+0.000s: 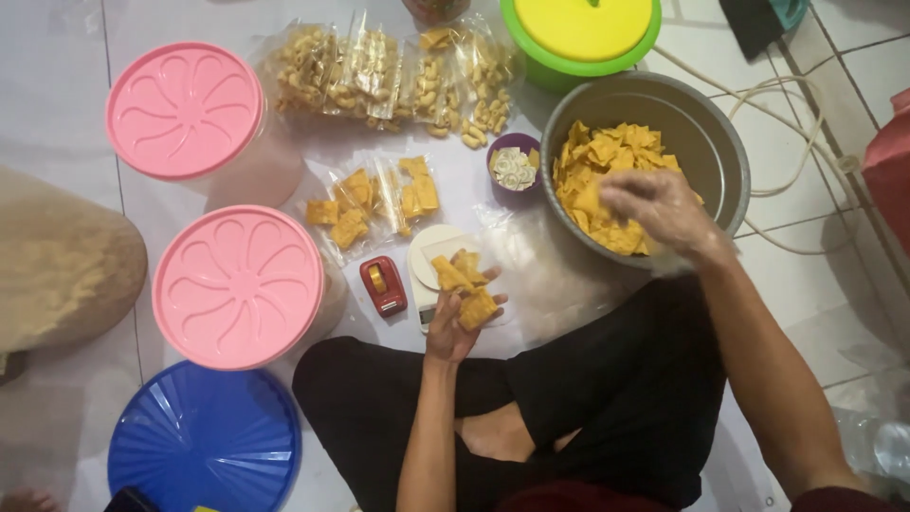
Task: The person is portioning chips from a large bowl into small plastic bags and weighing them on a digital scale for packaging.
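I sit cross-legged on a tiled floor. My left hand holds a small clear bag of orange square chips over a small white kitchen scale. My right hand reaches into a large grey metal pot and rests on the heap of orange chips inside; whether it grips any I cannot tell. Filled small bags of orange chips lie left of the scale.
Two pink-lidded tubs and a blue lid stand at left. Bags of pale curled snacks lie at the back, beside a green tub with yellow lid. A red tape dispenser, a purple cup and a white cord lie nearby.
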